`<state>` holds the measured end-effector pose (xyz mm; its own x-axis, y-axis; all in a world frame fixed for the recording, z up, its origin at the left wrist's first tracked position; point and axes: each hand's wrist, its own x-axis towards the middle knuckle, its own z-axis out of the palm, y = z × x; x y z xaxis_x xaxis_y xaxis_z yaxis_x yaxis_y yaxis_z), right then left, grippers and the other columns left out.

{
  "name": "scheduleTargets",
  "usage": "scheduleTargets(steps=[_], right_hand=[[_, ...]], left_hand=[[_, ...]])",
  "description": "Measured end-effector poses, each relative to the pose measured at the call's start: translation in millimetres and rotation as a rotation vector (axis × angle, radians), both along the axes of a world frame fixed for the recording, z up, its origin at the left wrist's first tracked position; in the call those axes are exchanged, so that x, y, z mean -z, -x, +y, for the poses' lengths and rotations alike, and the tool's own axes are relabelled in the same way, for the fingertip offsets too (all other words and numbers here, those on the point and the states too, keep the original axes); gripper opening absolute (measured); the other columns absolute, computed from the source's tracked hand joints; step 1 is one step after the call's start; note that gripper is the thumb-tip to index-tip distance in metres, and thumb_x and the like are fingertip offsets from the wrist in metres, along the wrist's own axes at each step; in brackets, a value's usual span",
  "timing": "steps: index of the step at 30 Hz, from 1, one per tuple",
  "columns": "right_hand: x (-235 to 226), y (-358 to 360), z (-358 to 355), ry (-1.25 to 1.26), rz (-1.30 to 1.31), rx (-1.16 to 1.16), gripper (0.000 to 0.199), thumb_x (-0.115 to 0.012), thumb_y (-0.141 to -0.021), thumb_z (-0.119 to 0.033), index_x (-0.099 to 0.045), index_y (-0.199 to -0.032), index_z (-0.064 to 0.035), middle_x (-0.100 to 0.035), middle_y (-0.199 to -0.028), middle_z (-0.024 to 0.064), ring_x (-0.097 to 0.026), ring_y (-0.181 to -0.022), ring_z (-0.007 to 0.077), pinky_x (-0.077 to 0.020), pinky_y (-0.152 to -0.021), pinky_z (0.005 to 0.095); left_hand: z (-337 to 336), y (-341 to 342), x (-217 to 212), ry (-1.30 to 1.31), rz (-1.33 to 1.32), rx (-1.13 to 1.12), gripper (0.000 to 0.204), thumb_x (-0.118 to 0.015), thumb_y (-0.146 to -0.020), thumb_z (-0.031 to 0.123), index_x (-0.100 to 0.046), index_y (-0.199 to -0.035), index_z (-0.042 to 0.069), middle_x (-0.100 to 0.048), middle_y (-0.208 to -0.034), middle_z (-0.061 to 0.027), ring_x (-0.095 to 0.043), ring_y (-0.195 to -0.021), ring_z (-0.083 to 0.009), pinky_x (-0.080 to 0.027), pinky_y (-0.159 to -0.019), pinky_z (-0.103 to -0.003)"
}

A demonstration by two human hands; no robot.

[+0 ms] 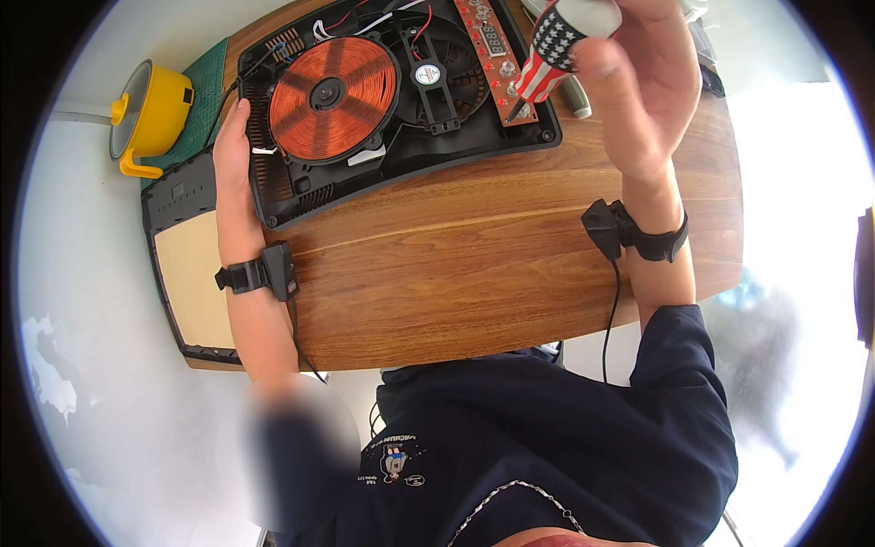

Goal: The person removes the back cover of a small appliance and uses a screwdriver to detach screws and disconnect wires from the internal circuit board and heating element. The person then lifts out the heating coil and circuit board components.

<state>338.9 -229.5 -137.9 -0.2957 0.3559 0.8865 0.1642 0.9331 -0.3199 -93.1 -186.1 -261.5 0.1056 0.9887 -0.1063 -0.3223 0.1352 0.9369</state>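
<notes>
An opened induction cooker base (346,196) lies on the wooden table, its black shell exposing a round copper coil (333,98), a fan (469,87) and a red circuit board (499,64). My left hand (233,150) grips the shell's left edge; its fingers are partly hidden along the side. In my right hand (652,100), a screwdriver (547,59) with a stars-and-stripes body is held tilted. Its dark tip points down at the near end of the red board, close to a small round part; whether it touches I cannot tell.
At the left stands a yellow pot (159,105) on a green mat (202,91). A black-framed panel with a beige face (193,273) lies along the table's left edge. A grey cylindrical object (576,98) sits right of the base. Cables hang from both wrist straps.
</notes>
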Motion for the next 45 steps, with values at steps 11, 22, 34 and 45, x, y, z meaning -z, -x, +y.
scheduleTargets(steps=[11, 22, 34, 45], right_hand=[[-15, 5, -22, 0.153, -0.072, 0.073, 0.042, -0.065, -0.097, -0.013, -0.056, -0.132, 0.0078, -0.065, -0.116, 0.0146, -0.062, -0.105, 0.0190, -0.0495, -0.095, 0.0329], [-2, 14, -14, 0.100, 0.101, 0.057, 0.053, -0.074, -0.097, -0.031, -0.057, -0.131, 0.0057, -0.060, -0.110, 0.0102, -0.058, -0.101, 0.0172, -0.0472, -0.092, 0.0321], [-9, 14, -18, 0.133, 0.036, 0.080, 0.044, -0.057, -0.106, -0.020, -0.050, -0.138, 0.0080, -0.063, -0.127, 0.0205, -0.062, -0.113, 0.0214, -0.0490, -0.100, 0.0343], [-20, 31, -35, 0.189, 0.096, 0.118, 0.044, -0.071, -0.098, -0.017, -0.055, -0.132, 0.0056, -0.061, -0.117, 0.0145, -0.059, -0.103, 0.0171, -0.0493, -0.094, 0.0326]], left_hand=[[2, 21, 7, -0.027, -0.044, 0.177, 0.036, -0.042, -0.112, 0.022, -0.057, -0.136, -0.001, -0.070, -0.119, -0.0099, -0.071, -0.100, -0.0183, -0.058, -0.083, -0.030], [3, 5, 0, 0.006, 0.021, -0.081, 0.037, -0.044, -0.112, 0.022, -0.058, -0.136, -0.002, -0.069, -0.123, -0.0082, -0.068, -0.105, -0.0155, -0.054, -0.092, -0.030], [-4, 7, -8, 0.009, 0.000, -0.076, 0.037, -0.044, -0.112, 0.022, -0.059, -0.135, -0.002, -0.069, -0.123, -0.0085, -0.068, -0.106, -0.0161, -0.054, -0.092, -0.030], [-5, 9, -2, 0.019, 0.004, -0.076, 0.036, -0.044, -0.112, 0.022, -0.059, -0.134, -0.002, -0.070, -0.123, -0.0089, -0.069, -0.105, -0.0168, -0.055, -0.092, -0.030]])
